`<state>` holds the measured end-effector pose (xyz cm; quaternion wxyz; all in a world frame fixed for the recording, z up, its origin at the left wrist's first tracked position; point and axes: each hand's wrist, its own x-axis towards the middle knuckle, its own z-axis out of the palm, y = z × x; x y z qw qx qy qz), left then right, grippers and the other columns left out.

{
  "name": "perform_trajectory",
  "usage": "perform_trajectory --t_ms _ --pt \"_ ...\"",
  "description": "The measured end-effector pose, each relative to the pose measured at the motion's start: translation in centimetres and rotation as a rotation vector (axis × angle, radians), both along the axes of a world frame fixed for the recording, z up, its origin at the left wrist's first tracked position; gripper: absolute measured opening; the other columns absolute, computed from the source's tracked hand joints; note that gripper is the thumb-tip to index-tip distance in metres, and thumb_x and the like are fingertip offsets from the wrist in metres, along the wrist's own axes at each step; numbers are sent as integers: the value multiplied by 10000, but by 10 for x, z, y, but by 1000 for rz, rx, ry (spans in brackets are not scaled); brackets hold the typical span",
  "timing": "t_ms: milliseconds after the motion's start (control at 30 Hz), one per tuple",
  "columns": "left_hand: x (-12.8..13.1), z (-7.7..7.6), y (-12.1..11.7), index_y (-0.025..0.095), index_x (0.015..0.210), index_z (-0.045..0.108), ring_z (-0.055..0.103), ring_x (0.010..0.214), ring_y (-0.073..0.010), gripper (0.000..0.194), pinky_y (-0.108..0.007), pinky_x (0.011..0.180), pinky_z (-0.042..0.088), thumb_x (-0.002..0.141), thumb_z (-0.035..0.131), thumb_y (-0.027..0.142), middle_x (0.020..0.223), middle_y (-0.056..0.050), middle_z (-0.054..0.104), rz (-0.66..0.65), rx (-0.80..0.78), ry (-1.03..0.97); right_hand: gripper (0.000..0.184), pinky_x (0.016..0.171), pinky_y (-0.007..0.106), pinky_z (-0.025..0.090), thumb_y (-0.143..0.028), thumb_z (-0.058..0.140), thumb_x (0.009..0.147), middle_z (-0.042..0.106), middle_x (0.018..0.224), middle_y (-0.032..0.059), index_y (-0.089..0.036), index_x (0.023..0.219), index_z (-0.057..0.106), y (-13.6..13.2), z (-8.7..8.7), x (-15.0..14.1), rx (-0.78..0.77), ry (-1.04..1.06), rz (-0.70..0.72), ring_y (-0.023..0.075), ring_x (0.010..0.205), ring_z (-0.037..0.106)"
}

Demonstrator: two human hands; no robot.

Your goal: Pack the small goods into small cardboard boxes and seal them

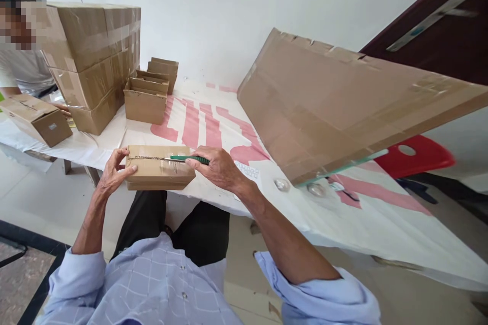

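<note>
A small closed cardboard box (pixel 160 168) lies at the table's front edge, with a torn-looking seam along its top. My left hand (pixel 116 170) grips its left end, the thumb on the top face and the fingers at the far side. In my right hand (pixel 215 165) is a green-handled tool that looks like a utility knife (pixel 181 158). Its front end lies along the seam on the right half of the box top. My right fingers wrap round the handle, and the tip is too small to make out.
Taped cartons (pixel 95 61) are stacked at the back left, beside several open small boxes (pixel 147 99). Another person sits at far left by a closed box (pixel 38 117). A large cardboard sheet (pixel 343 106) leans over the right side of the cloth-covered table (pixel 224 193). Behind it stands a red chair (pixel 415 155).
</note>
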<state>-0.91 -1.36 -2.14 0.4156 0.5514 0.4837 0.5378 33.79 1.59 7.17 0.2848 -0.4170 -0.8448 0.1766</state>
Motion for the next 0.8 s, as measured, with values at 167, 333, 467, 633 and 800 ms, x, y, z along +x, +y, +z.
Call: perform_trajectory --t_ms 167,333,467,633,800 --pt "0 -3 1 282 1147 582 651 1502 -370 614 -406 1017 606 741 952 554 1612 -106 666 8 0 -1 256 730 331 459 -406 670 1046 793 874 42 -246 920 826 9 -1 -2 4 -66 6 214 795 683" --pt "-1 -1 0 287 1152 588 638 1506 -388 643 -424 1027 601 714 956 580 1631 -111 647 13 6 43 245 697 324 414 -406 696 1058 808 905 45 -256 907 819 14 11 -11 59 -190 6 213 816 683" --pt "-4 2 1 290 1192 584 622 1508 -398 786 -434 1044 601 602 1029 560 1580 -126 652 -12 21 103 384 633 336 327 -475 686 1080 773 851 71 -222 800 754 26 21 -29 151 -342 28 203 764 644" --pt "-5 2 5 286 1179 579 664 1426 -381 807 -414 1000 597 586 1048 569 1514 -115 664 7 59 164 522 673 348 356 -657 776 1025 728 784 96 -221 741 732 46 27 -31 199 -410 20 246 799 672" --pt "-4 1 9 282 1156 560 665 1429 -393 804 -437 1010 601 584 1041 579 1483 -117 678 6 46 174 490 709 351 381 -636 860 961 700 770 75 -237 706 734 51 41 18 157 -337 -25 262 855 688"
